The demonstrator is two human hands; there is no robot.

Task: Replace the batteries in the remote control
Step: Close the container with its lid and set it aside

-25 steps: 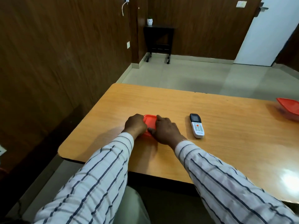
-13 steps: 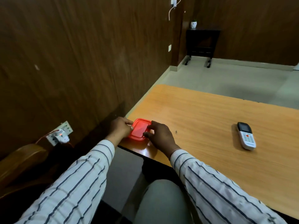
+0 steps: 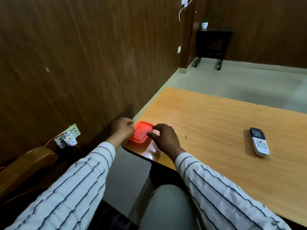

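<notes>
A small red container (image 3: 141,132) with its lid on sits at the near left corner of the wooden table (image 3: 207,117). My left hand (image 3: 122,128) curls around its left rim. My right hand (image 3: 166,138) holds the right rim, thumb on the lid and forefinger at the far corner. The white remote control (image 3: 259,141), with a dark screen and an orange button, lies face up on the table well to the right, untouched. No batteries are visible.
A wood-panelled wall runs close along the left, with a socket and plugged-in adapter (image 3: 67,137) low on it. A wooden chair back (image 3: 25,163) is at the lower left. A black side table (image 3: 212,44) stands across the floor.
Both hands have carried the red container from the middle of the table to its near left corner. My view has swung left, so the remote now lies far to the right.
</notes>
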